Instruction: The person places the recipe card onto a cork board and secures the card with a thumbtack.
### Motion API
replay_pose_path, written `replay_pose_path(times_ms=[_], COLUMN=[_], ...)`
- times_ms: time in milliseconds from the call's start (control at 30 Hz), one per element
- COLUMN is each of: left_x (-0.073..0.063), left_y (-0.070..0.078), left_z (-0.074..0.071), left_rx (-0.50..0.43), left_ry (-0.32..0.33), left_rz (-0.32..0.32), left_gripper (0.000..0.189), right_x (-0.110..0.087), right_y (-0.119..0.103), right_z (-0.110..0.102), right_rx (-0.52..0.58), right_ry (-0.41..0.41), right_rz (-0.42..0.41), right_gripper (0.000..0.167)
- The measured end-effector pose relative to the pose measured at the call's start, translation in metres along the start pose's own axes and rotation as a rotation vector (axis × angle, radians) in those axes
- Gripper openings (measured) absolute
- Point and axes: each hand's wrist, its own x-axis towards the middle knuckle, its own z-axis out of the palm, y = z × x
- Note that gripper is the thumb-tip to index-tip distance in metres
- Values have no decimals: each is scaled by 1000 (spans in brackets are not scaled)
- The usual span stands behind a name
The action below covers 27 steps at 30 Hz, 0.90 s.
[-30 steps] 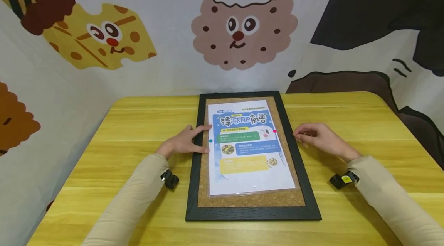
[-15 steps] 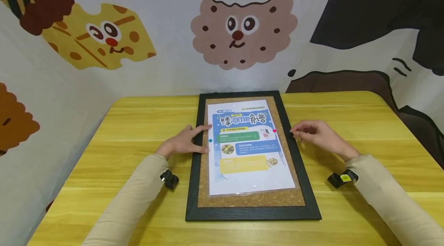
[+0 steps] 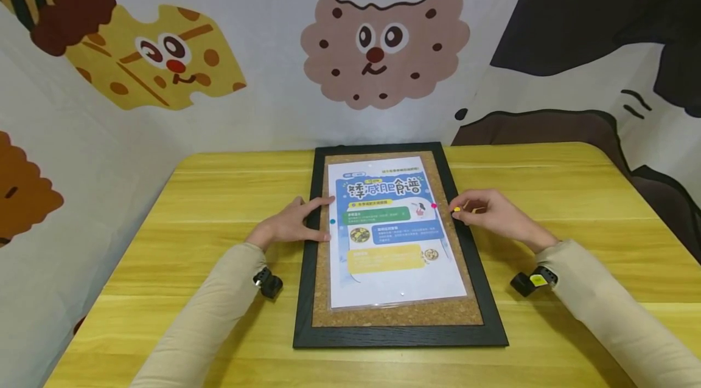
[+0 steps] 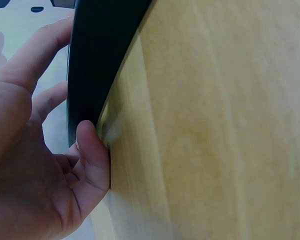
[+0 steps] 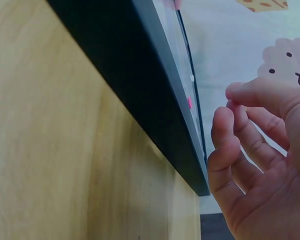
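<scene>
A cork board [image 3: 397, 317] in a black frame [image 3: 400, 336] lies on the table, and a printed poster [image 3: 383, 287] in a clear sleeve lies on the cork. My left hand [image 3: 285, 222] reaches over the frame's left side, thumb and index finger spread and touching the poster's left edge. In the left wrist view another finger [image 4: 92, 155] rests against the frame's outer side. Over the frame's right side, my right hand [image 3: 501, 214] pinches a small yellow push pin [image 3: 457, 210] between thumb and fingertips. A pink pin [image 3: 434, 206] and a teal pin [image 3: 332, 221] sit at the poster's edges.
The wooden table [image 3: 569, 193] extends on both sides of the frame. A wall cloth [image 3: 263, 72] with cartoon food prints hangs behind it. A small whitish dot [image 3: 402, 294] shows near the poster's bottom. Each wrist wears a black camera [image 3: 268, 284].
My right hand has moved left from beside the frame to over its right side, and the yellow push pin has come into sight between its fingertips. The left hand has stayed still.
</scene>
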Motion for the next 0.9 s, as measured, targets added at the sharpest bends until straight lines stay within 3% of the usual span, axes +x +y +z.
replay_pose_path(times_ms=[900], left_x=[0], left_y=[1], left_z=[0], left_rx=[-14], left_ry=[4], left_rz=[-3], left_gripper=[87], right_x=[10], right_y=[-20], right_z=[20], right_rx=[72], right_ry=[-179], right_rz=[-93], right_gripper=[15])
